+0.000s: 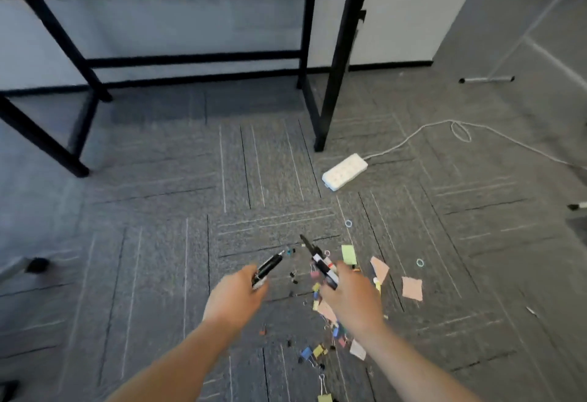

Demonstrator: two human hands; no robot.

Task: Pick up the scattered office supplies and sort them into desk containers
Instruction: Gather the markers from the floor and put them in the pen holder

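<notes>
Coloured binder clips (313, 352) and sticky notes (412, 288) litter the grey carpet (152, 242) below both forearms. The left hand (236, 296) grips a black pen (268, 266); the right hand (351, 295) grips several markers (322, 265) (tips pointing away). Beyond lie a white power strip (344, 171) and a black-framed desk (333, 61).

Power strip (344, 172) lies right of table (327, 90), behind scattered clips (317, 351)
</notes>
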